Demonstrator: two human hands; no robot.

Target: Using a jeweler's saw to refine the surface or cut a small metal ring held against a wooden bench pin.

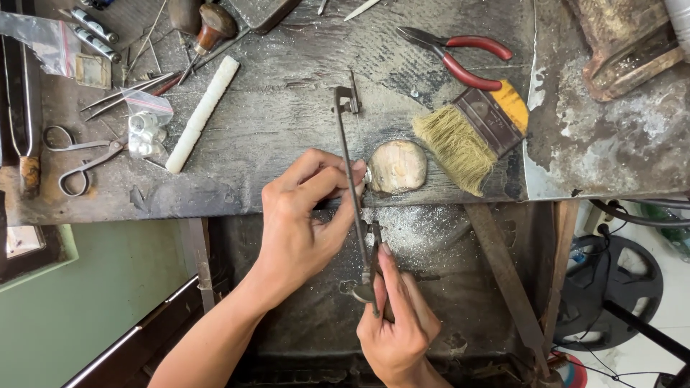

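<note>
My left hand (305,215) pinches a small silvery piece (367,174) against a worn wooden bench peg (397,167) at the front edge of the dark workbench (287,122). My right hand (395,323) grips the handle of a jeweller's saw (351,158) below the bench edge. The thin metal saw frame runs upward past my left fingertips to a clamp on top. The blade itself is too fine to make out.
On the bench lie a yellow-handled paintbrush (471,133), red-handled pliers (460,57), a white stick (203,111), scissors (79,158), a small bag of silvery parts (146,122), tweezers (126,93) and wooden-handled tools (208,29). A dusty tray (424,230) sits under the peg. Cables and a dark wheel (611,280) are at the right.
</note>
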